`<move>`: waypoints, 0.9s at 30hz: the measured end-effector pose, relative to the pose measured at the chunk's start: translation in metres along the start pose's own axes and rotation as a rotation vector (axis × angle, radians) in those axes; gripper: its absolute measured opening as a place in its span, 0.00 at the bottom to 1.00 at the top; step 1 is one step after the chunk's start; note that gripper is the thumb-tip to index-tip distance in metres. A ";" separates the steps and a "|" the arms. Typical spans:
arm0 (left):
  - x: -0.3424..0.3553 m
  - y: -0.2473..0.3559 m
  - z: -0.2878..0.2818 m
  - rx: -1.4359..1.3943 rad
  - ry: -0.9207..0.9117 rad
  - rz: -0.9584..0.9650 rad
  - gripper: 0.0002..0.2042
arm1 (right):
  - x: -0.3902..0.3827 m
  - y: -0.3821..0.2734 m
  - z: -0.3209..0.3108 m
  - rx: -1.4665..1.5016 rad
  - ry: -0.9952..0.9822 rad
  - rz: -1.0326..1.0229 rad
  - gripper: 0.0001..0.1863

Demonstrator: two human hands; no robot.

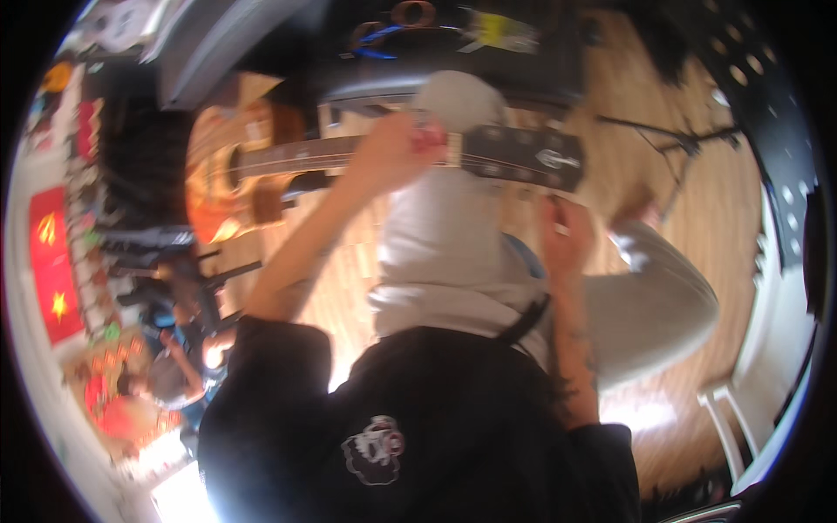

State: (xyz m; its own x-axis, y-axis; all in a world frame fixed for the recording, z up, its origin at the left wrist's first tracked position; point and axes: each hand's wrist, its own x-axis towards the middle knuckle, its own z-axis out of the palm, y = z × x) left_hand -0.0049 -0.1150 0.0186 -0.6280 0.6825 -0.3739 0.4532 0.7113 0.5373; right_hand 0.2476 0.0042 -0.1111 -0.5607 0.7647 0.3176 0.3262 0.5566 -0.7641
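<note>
Touching the neck [305, 157] of the guitar [209, 174] beside its headstock [523, 157], the left hand [398, 148] appeared blurred, its grip indeterminate | right hand [567, 235]: apart, curled, closure indeterminate | guitar: crossed over the trousered leg [453, 222] | judged best: steady neck, light pressure.

Ahead of you stands a black table [545, 78], with a blurred yellow item [493, 31] and a blue strip-like item [375, 41] on it. To your right, a dark tripod stand [687, 139] rests on the wooden floor [632, 91], near a black panel [772, 122] pierced with round holes. At your far left you have red hangings [54, 288] with yellow emblems, black cloth [131, 157], and, nearer you, another person [167, 379], too blurred to make out clearly.
</note>
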 end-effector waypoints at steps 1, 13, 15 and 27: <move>-0.002 -0.001 -0.001 -0.017 0.038 0.083 0.10 | -0.001 0.001 -0.002 -0.003 -0.027 0.009 0.08; -0.002 0.004 0.000 0.034 0.062 0.222 0.07 | -0.015 0.026 0.014 0.994 -0.271 0.738 0.20; -0.002 0.003 -0.001 0.028 0.043 0.202 0.07 | -0.012 0.022 0.005 0.294 -0.259 0.340 0.20; 0.011 -0.003 0.002 -0.005 -0.022 0.220 0.08 | -0.021 0.028 0.012 1.461 -0.414 0.785 0.22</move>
State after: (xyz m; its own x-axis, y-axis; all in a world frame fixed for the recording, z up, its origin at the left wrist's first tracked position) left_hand -0.0120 -0.1093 0.0107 -0.5005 0.8246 -0.2638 0.5745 0.5443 0.6113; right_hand 0.2595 -0.0001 -0.1464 -0.8398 0.4289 -0.3328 -0.1841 -0.8017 -0.5687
